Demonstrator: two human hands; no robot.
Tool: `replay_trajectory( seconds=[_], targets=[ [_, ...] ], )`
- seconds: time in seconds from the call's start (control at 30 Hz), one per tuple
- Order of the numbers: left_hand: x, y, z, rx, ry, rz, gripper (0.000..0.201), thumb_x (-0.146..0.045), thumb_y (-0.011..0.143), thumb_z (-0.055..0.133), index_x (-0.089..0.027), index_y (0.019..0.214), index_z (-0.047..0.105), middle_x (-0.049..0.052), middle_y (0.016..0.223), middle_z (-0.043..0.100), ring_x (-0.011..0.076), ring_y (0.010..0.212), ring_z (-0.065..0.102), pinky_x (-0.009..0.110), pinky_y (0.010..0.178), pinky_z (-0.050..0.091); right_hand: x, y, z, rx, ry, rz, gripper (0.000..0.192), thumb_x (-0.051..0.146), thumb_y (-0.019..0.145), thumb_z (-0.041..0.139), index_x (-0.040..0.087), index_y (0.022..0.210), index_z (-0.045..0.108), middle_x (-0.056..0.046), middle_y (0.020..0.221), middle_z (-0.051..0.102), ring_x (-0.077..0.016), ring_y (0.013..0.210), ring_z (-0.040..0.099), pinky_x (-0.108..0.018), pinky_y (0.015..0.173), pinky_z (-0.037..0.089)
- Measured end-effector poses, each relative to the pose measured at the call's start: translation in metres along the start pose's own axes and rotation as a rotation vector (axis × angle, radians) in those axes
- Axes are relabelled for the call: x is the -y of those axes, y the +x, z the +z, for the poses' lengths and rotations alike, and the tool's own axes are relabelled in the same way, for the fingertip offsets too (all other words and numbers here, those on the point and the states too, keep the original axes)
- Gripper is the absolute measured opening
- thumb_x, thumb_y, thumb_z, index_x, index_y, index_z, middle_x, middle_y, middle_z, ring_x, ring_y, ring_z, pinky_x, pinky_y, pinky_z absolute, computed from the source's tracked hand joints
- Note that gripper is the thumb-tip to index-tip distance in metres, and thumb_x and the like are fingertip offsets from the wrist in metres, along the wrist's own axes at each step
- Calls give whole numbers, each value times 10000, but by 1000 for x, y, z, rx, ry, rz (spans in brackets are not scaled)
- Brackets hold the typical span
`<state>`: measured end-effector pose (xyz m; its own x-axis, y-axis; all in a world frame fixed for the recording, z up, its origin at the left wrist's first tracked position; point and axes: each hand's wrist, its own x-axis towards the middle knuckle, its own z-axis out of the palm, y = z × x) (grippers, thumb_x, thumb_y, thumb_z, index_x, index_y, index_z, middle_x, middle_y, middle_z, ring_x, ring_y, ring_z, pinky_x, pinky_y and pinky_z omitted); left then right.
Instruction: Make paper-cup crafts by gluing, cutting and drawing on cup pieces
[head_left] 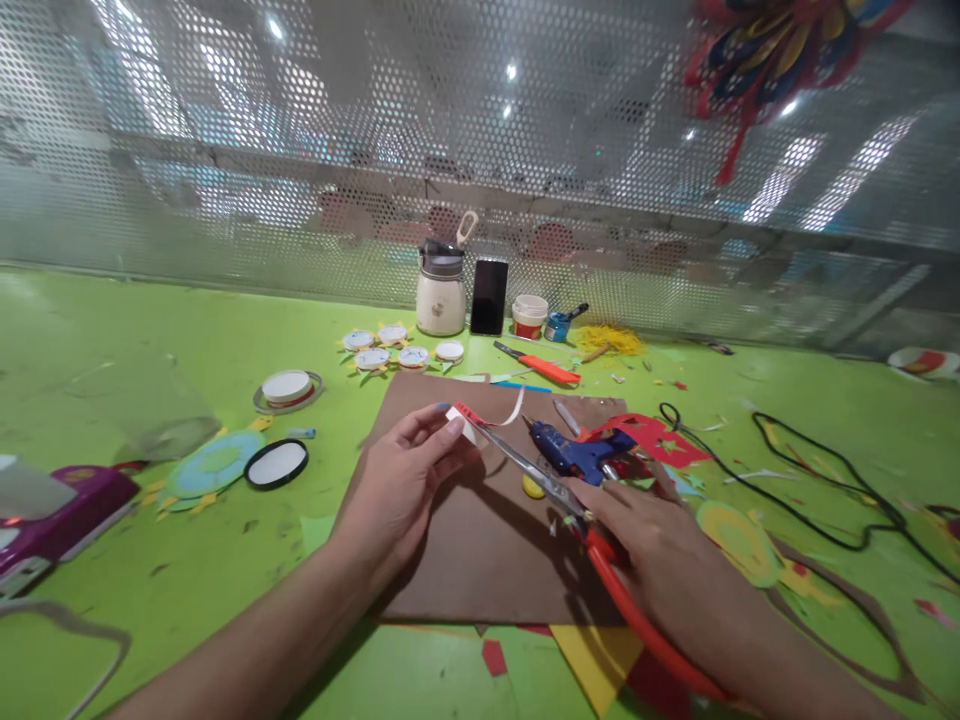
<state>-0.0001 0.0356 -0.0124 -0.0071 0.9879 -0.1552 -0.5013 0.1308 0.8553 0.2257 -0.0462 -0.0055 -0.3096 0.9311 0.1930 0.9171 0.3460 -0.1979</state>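
Observation:
My left hand (412, 470) pinches a small piece of red and white paper (465, 422) between thumb and fingers, above a brown cardboard sheet (465, 570). A thin white strip (514, 408) curls off to its right. My right hand (645, 530) grips scissors (551, 487) with red handles; their blade tips reach the paper's edge. Whether the blades are closed all the way is hard to tell. Just beyond the right hand lies a dark blue glue gun (577, 450) on the cardboard. Beside the scissor blades sits a small yellow round piece (533, 486).
An orange utility knife (540, 366) lies behind the cardboard. Farther back stand a white bottle (441, 298), a phone (489, 297) and paint pots (529, 315). A black cord (825, 540) loops at right. Paper turtle shapes (217, 465) and a purple device (67, 520) lie left.

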Motion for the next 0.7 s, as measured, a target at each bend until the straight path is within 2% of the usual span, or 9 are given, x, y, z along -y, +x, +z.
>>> replay_trajectory(
  seconds=[0.13, 0.7],
  targets=[
    [-1, -4, 2, -5, 19, -31, 169, -151, 789, 791, -106, 942, 737, 113, 1054, 726, 182, 787, 726, 341, 795, 637, 1, 0, -2, 19, 17, 5, 473, 128, 903, 488, 226, 1345, 628, -114, 994, 734, -258, 940, 695, -395, 858, 536],
    [-1, -5, 3, -13, 5, -39, 190, -127, 792, 782, -97, 968, 714, 131, 1028, 740, 194, 794, 737, 357, 814, 635, 5, -1, -8, 42, 14, 12, 473, 129, 936, 441, 249, 1349, 638, -112, 964, 765, -273, 872, 719, -393, 792, 565]
  ],
)
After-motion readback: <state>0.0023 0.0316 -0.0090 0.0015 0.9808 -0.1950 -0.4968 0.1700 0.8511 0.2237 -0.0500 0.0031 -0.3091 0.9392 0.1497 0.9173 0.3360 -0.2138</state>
